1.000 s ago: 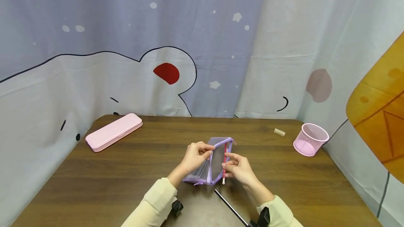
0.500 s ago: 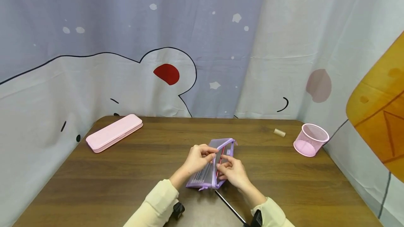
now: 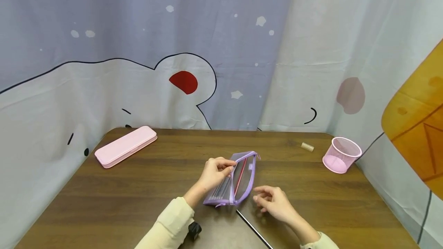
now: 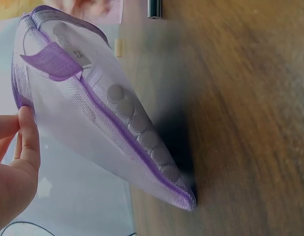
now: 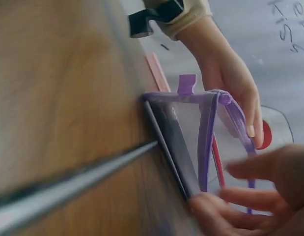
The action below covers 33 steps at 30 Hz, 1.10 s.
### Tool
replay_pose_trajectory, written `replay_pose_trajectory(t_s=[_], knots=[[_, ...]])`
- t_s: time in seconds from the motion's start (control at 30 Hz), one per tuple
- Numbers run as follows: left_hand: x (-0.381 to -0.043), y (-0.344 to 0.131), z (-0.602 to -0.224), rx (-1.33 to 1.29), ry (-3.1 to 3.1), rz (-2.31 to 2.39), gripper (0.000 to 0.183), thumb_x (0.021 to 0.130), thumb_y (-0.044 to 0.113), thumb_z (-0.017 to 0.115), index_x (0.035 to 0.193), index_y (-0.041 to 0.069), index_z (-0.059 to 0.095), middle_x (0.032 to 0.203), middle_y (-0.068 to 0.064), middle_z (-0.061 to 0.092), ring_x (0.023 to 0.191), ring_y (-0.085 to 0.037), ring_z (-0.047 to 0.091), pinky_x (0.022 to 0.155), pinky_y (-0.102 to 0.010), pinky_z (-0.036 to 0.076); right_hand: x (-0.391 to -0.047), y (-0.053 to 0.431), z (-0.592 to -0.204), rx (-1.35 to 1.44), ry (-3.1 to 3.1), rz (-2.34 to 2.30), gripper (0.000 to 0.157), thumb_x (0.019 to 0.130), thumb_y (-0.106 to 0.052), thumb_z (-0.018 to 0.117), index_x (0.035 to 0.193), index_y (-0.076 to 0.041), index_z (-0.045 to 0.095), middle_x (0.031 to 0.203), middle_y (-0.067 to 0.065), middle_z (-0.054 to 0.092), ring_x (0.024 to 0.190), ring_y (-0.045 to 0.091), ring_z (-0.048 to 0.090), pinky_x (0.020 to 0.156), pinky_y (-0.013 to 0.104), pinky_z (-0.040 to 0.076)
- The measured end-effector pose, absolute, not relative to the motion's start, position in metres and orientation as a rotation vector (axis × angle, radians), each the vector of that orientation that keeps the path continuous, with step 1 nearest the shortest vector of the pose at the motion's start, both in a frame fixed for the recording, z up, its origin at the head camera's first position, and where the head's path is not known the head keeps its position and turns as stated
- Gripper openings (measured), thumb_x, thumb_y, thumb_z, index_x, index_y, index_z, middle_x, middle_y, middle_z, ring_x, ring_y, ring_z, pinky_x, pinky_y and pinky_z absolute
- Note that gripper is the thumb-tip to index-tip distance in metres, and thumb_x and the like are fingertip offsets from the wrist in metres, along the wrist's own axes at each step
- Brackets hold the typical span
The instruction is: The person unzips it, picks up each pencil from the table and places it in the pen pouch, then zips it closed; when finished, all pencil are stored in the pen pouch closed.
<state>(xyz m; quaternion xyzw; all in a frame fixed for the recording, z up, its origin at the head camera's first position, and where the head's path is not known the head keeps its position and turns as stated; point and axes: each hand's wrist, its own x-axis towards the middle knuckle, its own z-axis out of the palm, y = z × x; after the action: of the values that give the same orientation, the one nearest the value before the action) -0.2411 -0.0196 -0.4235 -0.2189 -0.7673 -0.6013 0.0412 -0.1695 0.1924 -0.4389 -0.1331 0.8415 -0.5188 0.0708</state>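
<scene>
Between thumb and fingers, my left hand point(image 3: 214, 175) pinches the upper edge of a purple mesh pencil case point(image 3: 222, 192). The case's zip side stands unzipped towards the right. Inside lies a red pencil point(image 3: 240, 179), slanting along the opening. Through the mesh in the left wrist view, several round ends point(image 4: 125, 107) show in a row. My right hand point(image 3: 275, 203) is just right of the case, apart from it, fingers loosely bent and holding nothing. On the table below the case lies a slim black rod point(image 3: 253, 228) with a shiny streak; its kind cannot be told.
A pink pencil box point(image 3: 126, 146) lies at the back left of the wooden table point(image 3: 104, 199). At the back right are a pink mesh pen cup point(image 3: 340, 156) and a small pale cylinder point(image 3: 307, 147). A printed curtain point(image 3: 238, 49) hangs behind the table.
The red pencil has gone from my right hand's grip into the pencil case. My right hand has let go and drawn back to the right. The left hand keeps its pinch on the case.
</scene>
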Motion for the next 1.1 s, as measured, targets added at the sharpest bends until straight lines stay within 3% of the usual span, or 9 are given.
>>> replay_pose_trajectory(t_s=[0.17,0.37,0.43,0.53,0.63,0.73,0.9,1.1], knots=[[-0.239,-0.021,-0.416,-0.589,-2.322,-1.930,0.018,0.077,-0.005,0.059,0.094,-0.007,0.066,0.084,-0.021,0.061,0.063,-0.033,0.061,0.057,-0.032,0.054,-0.142,0.213,-0.439,-0.784,2.625,-1.080,0.037,0.073,-0.024,0.070,0.100,0.000,0.062,0.071,-0.002,0.061,0.058,-0.005,0.050,0.051,0.015,0.044],[-0.228,-0.021,-0.394,-0.573,-2.334,-1.932,0.019,0.078,-0.008,0.056,0.095,-0.011,0.064,0.084,-0.025,0.060,0.066,-0.043,0.058,0.061,-0.047,0.050,-0.123,0.223,-0.442,-1.020,2.694,-0.824,0.038,0.064,-0.023,0.076,0.094,-0.003,0.063,0.065,-0.009,0.050,0.060,-0.008,0.041,0.053,0.011,0.038],[-0.228,-0.022,-0.394,-0.568,-2.333,-1.937,0.019,0.079,-0.007,0.056,0.096,-0.011,0.063,0.085,-0.025,0.060,0.067,-0.042,0.059,0.061,-0.043,0.052,-0.121,0.225,-0.446,-1.134,2.726,-0.745,0.037,0.064,-0.024,0.075,0.092,-0.004,0.062,0.064,-0.010,0.048,0.060,-0.009,0.038,0.053,0.008,0.035],[-0.228,-0.022,-0.393,-0.558,-2.315,-1.962,0.020,0.078,-0.008,0.055,0.097,-0.013,0.062,0.085,-0.026,0.059,0.064,-0.038,0.059,0.058,-0.031,0.053,-0.119,0.226,-0.449,-1.256,2.749,-0.686,0.037,0.065,-0.026,0.074,0.092,-0.005,0.061,0.064,-0.009,0.045,0.057,-0.010,0.036,0.052,0.003,0.031],[-0.229,-0.023,-0.393,-0.531,-2.298,-1.993,0.020,0.078,-0.008,0.056,0.097,-0.013,0.062,0.087,-0.028,0.059,0.059,-0.021,0.059,0.056,-0.021,0.051,-0.116,0.224,-0.451,-1.284,2.783,-0.643,0.032,0.064,-0.021,0.072,0.091,-0.007,0.060,0.063,-0.009,0.044,0.054,-0.011,0.036,0.050,0.001,0.028],[-0.230,-0.024,-0.392,-0.511,-2.290,-2.017,0.020,0.078,-0.008,0.056,0.097,-0.013,0.062,0.089,-0.029,0.060,0.058,-0.011,0.057,0.057,-0.025,0.053,-0.114,0.221,-0.450,-1.237,2.809,-0.614,0.029,0.061,-0.007,0.067,0.088,-0.008,0.059,0.060,-0.009,0.046,0.053,-0.010,0.036,0.050,0.003,0.029],[-0.231,-0.025,-0.393,-0.522,-2.291,-2.017,0.021,0.078,-0.008,0.056,0.098,-0.012,0.062,0.093,-0.031,0.061,0.060,-0.013,0.059,0.060,-0.032,0.054,-0.113,0.221,-0.449,-1.151,2.770,-0.748,0.030,0.056,0.004,0.061,0.085,-0.006,0.059,0.058,-0.008,0.049,0.055,-0.010,0.039,0.050,0.004,0.032],[-0.231,-0.025,-0.393,-0.521,-2.289,-2.034,0.020,0.078,-0.009,0.056,0.097,-0.013,0.062,0.094,-0.032,0.060,0.059,-0.009,0.056,0.058,-0.025,0.053,-0.113,0.228,-0.446,-1.054,2.608,-0.983,0.036,0.060,0.007,0.061,0.096,0.002,0.058,0.063,-0.004,0.056,0.058,-0.009,0.046,0.050,0.010,0.041]])
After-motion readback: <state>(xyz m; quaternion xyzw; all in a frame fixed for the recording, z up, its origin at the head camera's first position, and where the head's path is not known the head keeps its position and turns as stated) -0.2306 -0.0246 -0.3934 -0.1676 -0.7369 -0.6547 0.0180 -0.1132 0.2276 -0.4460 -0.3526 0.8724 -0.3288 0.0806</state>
